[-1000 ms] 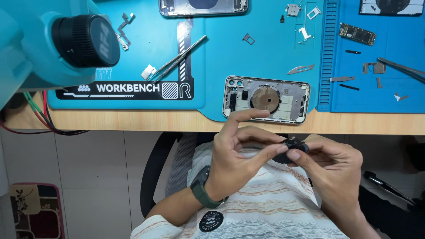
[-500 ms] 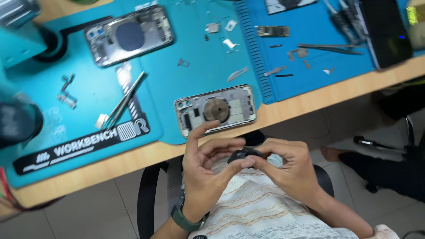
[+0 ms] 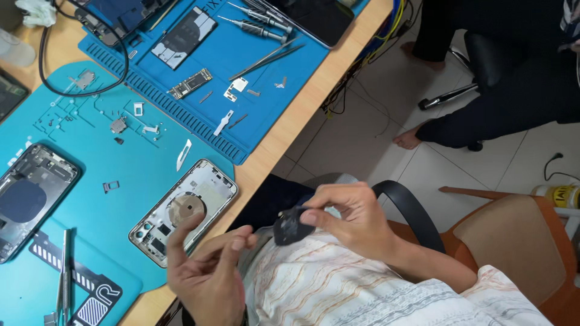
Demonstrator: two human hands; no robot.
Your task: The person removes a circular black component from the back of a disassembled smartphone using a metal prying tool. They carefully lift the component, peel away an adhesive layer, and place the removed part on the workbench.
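My right hand pinches a small black flat part between thumb and fingers, held over my lap in front of my striped shirt. My left hand is apart from it, lower left, fingers spread and holding nothing. Just beyond my left hand, an opened silver phone housing with a round coil lies on the teal work mat near the table's front edge.
A dark opened phone housing lies at the left. The blue mat holds a circuit board, tweezers, screwdrivers and small brackets. Another seated person's legs are at the right, by an orange chair.
My left hand let go of the black part and drew away, leaving it in my right hand alone. The view swung right, showing the floor and another person.
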